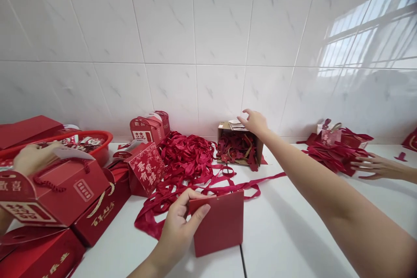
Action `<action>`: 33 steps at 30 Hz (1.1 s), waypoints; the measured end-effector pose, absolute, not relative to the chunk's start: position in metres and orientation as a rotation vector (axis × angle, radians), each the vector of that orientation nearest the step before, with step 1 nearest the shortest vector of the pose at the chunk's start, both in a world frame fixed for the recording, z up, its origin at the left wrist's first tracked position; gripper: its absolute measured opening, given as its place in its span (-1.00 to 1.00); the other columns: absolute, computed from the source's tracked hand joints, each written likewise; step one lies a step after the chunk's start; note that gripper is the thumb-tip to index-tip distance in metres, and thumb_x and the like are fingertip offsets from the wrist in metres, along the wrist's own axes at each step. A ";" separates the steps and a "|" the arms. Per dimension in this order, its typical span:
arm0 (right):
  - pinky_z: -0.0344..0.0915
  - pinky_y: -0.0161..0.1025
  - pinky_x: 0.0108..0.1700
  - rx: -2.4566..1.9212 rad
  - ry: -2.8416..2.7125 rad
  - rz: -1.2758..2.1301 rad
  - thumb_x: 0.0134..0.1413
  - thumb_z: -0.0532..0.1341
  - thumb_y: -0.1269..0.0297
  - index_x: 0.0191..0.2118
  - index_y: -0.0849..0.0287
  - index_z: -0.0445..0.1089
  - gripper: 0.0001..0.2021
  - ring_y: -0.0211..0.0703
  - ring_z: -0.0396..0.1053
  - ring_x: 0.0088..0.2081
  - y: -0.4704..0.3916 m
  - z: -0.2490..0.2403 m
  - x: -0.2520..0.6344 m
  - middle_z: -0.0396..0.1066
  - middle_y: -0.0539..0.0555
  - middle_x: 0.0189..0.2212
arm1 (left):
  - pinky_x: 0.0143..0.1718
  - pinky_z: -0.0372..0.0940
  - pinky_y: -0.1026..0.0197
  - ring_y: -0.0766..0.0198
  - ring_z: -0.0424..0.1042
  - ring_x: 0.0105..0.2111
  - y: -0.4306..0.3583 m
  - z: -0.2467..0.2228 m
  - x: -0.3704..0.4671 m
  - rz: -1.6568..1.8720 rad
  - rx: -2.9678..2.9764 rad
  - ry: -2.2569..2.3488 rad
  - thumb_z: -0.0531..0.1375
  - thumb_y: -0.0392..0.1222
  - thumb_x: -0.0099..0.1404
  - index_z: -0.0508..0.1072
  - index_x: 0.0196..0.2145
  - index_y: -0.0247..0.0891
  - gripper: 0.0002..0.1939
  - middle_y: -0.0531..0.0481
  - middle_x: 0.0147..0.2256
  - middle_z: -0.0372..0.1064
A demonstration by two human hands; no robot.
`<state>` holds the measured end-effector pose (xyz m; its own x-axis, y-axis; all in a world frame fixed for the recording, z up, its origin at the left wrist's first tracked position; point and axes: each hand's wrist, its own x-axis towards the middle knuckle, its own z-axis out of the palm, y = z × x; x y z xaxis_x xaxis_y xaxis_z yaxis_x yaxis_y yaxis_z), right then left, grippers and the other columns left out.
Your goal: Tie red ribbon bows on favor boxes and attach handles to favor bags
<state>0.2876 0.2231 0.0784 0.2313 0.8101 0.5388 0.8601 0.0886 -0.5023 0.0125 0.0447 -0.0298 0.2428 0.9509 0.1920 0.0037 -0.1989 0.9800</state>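
My left hand (182, 226) grips a small plain red gift box (220, 226) by its upper left edge, thumb in front and fingers behind. The box stands upright over the white table, and its far side is hidden from me. My right hand (254, 122) is stretched out over a small cardboard box (259, 150) near the wall. Its fingers are apart, just above white cards (237, 125) lying on that box; I cannot tell whether they touch. Inside the cardboard box are dark red cut-out pieces (236, 145). Loose red ribbon (189, 156) lies behind my left hand.
Printed red gift boxes (81, 186) crowd the left, near a red basin (104, 145) of small packets. A co-worker's hand (35, 156) is there. Another person's hand (374, 166) touches a red ribbon pile (339, 154) at right. A tiled wall (221, 91) closes the back.
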 end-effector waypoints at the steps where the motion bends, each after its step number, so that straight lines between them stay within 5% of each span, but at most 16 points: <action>1: 0.08 0.09 0.07 -1.763 -1.570 -0.111 0.05 0.24 0.06 0.05 0.22 0.35 -0.51 0.23 0.20 0.07 0.232 0.076 0.284 0.36 0.33 -0.05 | -0.37 0.31 0.33 0.27 0.41 -0.36 0.045 -0.030 0.012 1.152 1.471 0.944 0.24 0.00 0.20 0.39 -0.36 -0.21 -0.78 0.01 -0.37 0.43; 6: 0.03 0.14 0.06 -1.986 -1.534 -0.191 -0.10 0.32 -0.07 0.07 0.25 0.34 -0.34 0.37 0.06 0.13 0.256 0.056 0.264 0.22 0.42 0.05 | -0.35 0.31 0.31 0.25 0.41 -0.35 0.046 -0.031 0.010 1.186 1.479 0.956 0.25 0.00 0.18 0.39 -0.37 -0.22 -0.77 -0.02 -0.36 0.43; 13: 0.06 0.12 0.13 -2.031 -1.489 -0.174 0.14 0.18 0.05 -0.05 0.21 0.37 -0.63 0.08 0.14 0.13 0.268 0.047 0.263 0.26 0.16 0.06 | -0.40 0.29 0.30 0.24 0.40 -0.38 0.044 -0.032 0.009 1.139 1.452 0.938 0.24 0.02 0.18 0.37 -0.35 -0.23 -0.74 -0.05 -0.36 0.44; 21: 0.28 0.05 0.05 -1.698 -1.412 0.009 0.17 0.21 0.18 -0.07 0.26 0.38 -0.71 -0.04 0.35 -0.01 0.256 0.061 0.269 0.38 0.15 -0.04 | -0.38 0.30 0.31 0.25 0.41 -0.36 0.042 -0.031 0.010 1.101 1.375 0.924 0.25 0.04 0.18 0.34 -0.35 -0.21 -0.73 -0.03 -0.35 0.46; 25: 0.40 -0.15 -0.06 -1.349 -1.380 0.073 0.09 0.24 0.15 -0.08 0.30 0.44 -0.65 -0.07 0.45 -0.11 0.218 0.076 0.274 0.35 0.23 -0.01 | -0.38 0.32 0.29 0.23 0.43 -0.36 0.041 -0.031 0.011 1.105 1.341 0.907 0.25 0.04 0.17 0.35 -0.34 -0.22 -0.72 -0.03 -0.36 0.45; 29: 0.46 -0.14 -0.14 -1.098 -1.349 0.138 0.05 0.24 0.05 -0.06 0.16 0.45 -0.61 -0.04 0.48 -0.13 0.143 0.085 0.278 0.35 0.17 0.03 | -0.38 0.32 0.28 0.23 0.43 -0.37 0.042 -0.033 0.012 1.113 1.340 0.889 0.25 0.03 0.18 0.34 -0.33 -0.22 -0.72 -0.03 -0.36 0.45; 33: 0.48 -0.10 -0.26 -0.904 -1.266 0.578 0.01 0.30 0.10 -0.10 0.10 0.47 -0.67 -0.06 0.49 -0.27 0.066 0.075 0.273 0.50 0.12 -0.22 | -0.40 0.32 0.28 0.25 0.43 -0.39 0.042 -0.034 0.014 1.113 1.333 0.875 0.24 0.02 0.19 0.31 -0.33 -0.22 -0.72 -0.02 -0.37 0.45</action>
<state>0.2727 0.0656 0.0750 0.2346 0.7992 0.5533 0.1056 0.5449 -0.8318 0.0140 0.0422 -0.0339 0.2762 0.9539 0.1172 -0.1117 -0.0893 0.9897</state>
